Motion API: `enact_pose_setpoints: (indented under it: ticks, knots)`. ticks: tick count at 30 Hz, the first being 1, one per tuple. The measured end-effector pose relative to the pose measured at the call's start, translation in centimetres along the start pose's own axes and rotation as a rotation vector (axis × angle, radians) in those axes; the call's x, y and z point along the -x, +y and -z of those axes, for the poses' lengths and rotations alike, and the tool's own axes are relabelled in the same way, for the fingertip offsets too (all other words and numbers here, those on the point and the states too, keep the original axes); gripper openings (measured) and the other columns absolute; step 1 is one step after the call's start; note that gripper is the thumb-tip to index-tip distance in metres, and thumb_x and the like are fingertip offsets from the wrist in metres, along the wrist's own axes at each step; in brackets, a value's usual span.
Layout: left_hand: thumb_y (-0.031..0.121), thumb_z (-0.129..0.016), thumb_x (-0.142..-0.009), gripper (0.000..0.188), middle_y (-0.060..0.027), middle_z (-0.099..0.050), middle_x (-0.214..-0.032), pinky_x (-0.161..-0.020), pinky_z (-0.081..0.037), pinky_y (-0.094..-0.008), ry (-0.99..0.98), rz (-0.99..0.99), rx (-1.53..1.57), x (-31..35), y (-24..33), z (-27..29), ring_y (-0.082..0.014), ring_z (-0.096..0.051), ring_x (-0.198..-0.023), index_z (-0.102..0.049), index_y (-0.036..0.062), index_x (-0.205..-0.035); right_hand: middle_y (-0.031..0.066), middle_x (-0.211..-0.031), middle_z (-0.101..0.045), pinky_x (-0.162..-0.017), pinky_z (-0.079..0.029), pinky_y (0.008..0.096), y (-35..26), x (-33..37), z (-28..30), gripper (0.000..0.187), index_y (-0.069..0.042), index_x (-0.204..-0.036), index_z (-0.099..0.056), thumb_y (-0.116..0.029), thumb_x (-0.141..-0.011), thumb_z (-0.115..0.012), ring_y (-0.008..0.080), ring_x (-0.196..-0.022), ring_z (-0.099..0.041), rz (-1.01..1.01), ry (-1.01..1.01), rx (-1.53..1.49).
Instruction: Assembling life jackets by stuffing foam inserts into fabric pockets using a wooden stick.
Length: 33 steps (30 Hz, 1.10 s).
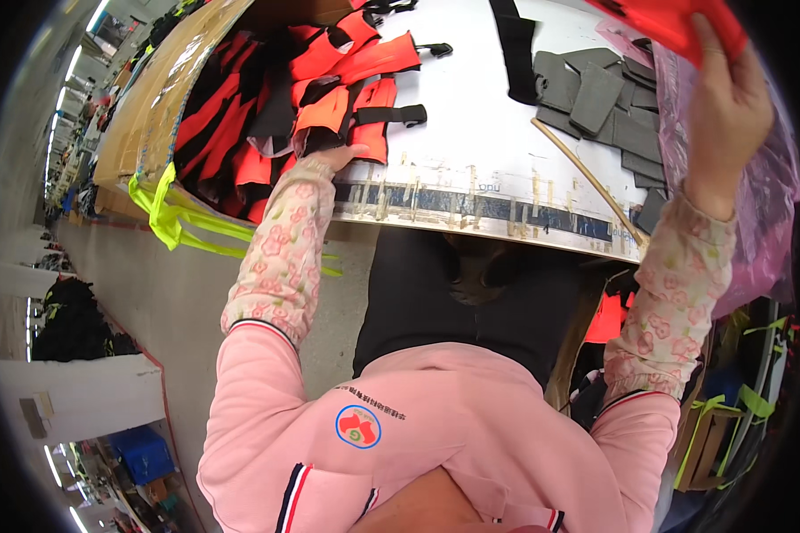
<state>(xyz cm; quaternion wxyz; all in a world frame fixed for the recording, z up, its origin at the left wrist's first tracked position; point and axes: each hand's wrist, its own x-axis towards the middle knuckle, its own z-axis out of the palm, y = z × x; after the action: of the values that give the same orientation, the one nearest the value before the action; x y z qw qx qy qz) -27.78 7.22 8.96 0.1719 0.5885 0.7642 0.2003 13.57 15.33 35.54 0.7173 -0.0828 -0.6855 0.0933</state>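
Observation:
My left hand [336,158] is at the near edge of a heap of bright orange and black fabric pieces [323,114], some with black straps and buckles. It touches the lowest pieces, and most of its fingers are hidden against them. Raised at the upper right, my right hand [729,111] is closed on an orange fabric piece [676,22], which runs out of the picture at the top. Below that piece lie several flat grey foam pads [598,99] in a loose pile. A thin wooden stick [587,175] lies slantwise beside the pads.
An open cardboard box [147,111] lies on its side at the left, stuffed with more orange and black pieces. Yellow-green straps [164,218] hang off its edge. A black strap [514,53] crosses the white tabletop [453,107]. Pink plastic film [764,213] hangs beside my right forearm.

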Motion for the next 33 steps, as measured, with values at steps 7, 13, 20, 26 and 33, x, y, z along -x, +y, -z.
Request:
enact_pose_setpoints:
  ticks: [7, 13, 20, 26, 33]
  knots:
    - [0.039, -0.043, -0.094, 0.049, -0.0097, -0.056, -0.119, -0.097, -0.038, -0.0321, -0.461, -0.014, 1.076, 6.1, 8.1, -0.5, -0.0196, -0.052, -0.113, -0.05, 0.0, -0.122, 0.0098, -0.085, -0.067, -0.063, -0.047, 0.0253, 3.5, 6.3, 1.5, 0.021, -0.003, -0.101, -0.064, -0.001, -0.081, -0.059, 0.0163, -0.067, -0.061, -0.034, -0.003, 0.649]
    - [0.049, -0.045, -0.09, 0.064, -0.0171, -0.051, -0.123, -0.095, -0.043, -0.0413, -0.701, 0.003, 1.424, 10.9, 11.8, -6.4, -0.0286, -0.054, -0.108, -0.038, 0.0012, -0.132, 0.0068, -0.089, -0.064, -0.069, -0.051, 0.0326, 1.7, 16.6, -0.8, 0.042, -0.012, -0.103, -0.065, 0.006, -0.067, -0.054, 0.0228, -0.08, -0.063, 0.11, -0.463, 0.658]
    - [0.021, -0.054, -0.09, 0.046, -0.008, -0.052, -0.118, -0.087, -0.049, -0.0378, -0.711, 0.243, 1.509, 14.1, 14.5, -13.3, -0.0212, -0.056, -0.104, -0.035, 0.0092, -0.13, 0.0126, -0.111, -0.056, -0.089, -0.043, 0.0394, -4.1, 29.6, -0.6, 0.038, -0.009, -0.11, -0.058, -0.01, -0.072, -0.06, 0.03, -0.106, -0.052, -0.249, -1.008, 0.571]
    - [0.011, -0.054, -0.089, 0.034, -0.0083, -0.06, -0.101, -0.077, -0.053, -0.029, -0.56, 0.307, 1.482, 14.9, 14.1, -14.7, -0.0171, -0.063, -0.088, -0.043, 0.0048, -0.12, 0.0146, -0.121, -0.048, -0.093, -0.039, 0.0417, -3.7, 27.6, 0.3, 0.049, -0.009, -0.114, -0.056, -0.011, -0.067, -0.07, 0.0336, -0.117, -0.044, -0.484, -0.976, 0.358]
    - [0.01, -0.054, -0.088, 0.034, -0.008, -0.057, -0.104, -0.075, -0.052, -0.0283, -0.373, 0.174, 1.355, 15.1, 15.2, -14.0, -0.0154, -0.062, -0.083, -0.043, 0.002, -0.12, 0.0147, -0.106, -0.058, -0.087, -0.044, 0.0347, -2.1, 28.6, -0.6, 0.045, -0.005, -0.113, -0.056, 0.005, -0.069, -0.05, 0.0306, -0.103, -0.054, -0.744, -0.894, 0.375]
